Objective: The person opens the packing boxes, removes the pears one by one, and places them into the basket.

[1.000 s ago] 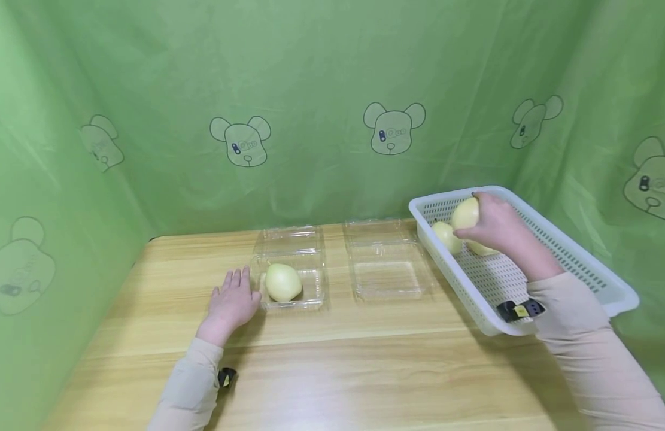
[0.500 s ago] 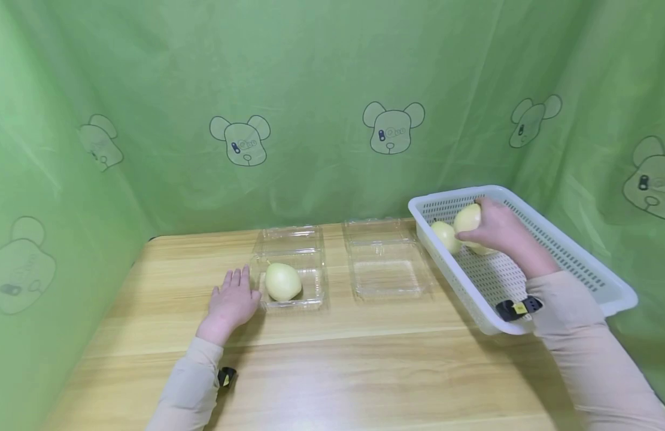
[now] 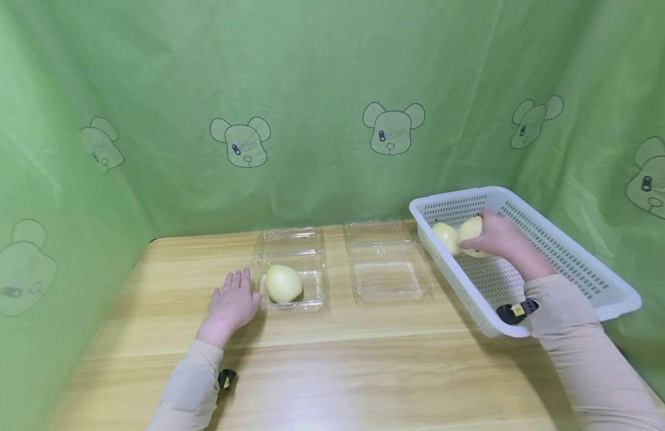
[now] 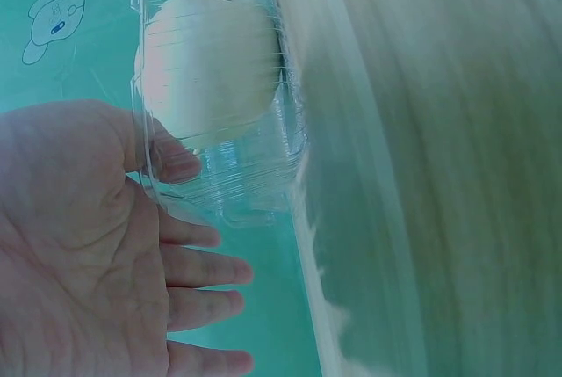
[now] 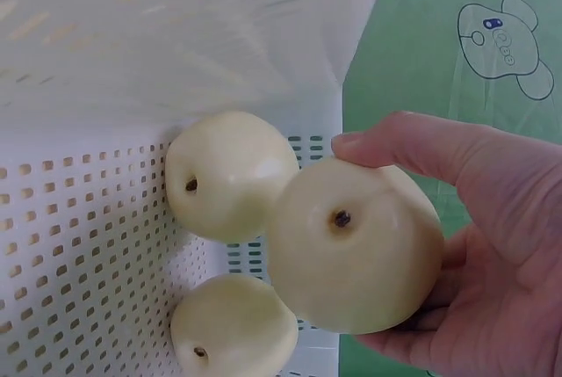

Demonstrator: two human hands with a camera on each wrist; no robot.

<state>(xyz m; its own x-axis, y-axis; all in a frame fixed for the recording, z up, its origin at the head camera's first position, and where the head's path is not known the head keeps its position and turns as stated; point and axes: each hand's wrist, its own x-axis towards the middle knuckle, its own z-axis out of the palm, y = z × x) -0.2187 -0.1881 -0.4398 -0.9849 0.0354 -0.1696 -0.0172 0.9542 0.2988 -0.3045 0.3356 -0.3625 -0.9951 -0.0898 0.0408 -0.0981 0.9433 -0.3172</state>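
My right hand grips a pale yellow pear inside the white basket, thumb on one side and fingers round the other. Two more pears, an upper pear and a lower pear in the right wrist view, lie in the basket beside the held one. Flat and with straight fingers, my left hand lies on the table at the left side of a clear plastic clamshell box. In the left wrist view its thumb is right at the box wall. One pear sits in that box, its lid folded back.
A second clear clamshell box, lid folded back and nothing in it, stands between the first box and the perforated basket. Wooden table runs in front. Green curtain with bear-head prints closes off the back and sides.
My right hand has lowered the pear it holds, shifting it slightly right within the basket. The left hand and the boxes have stayed in place.
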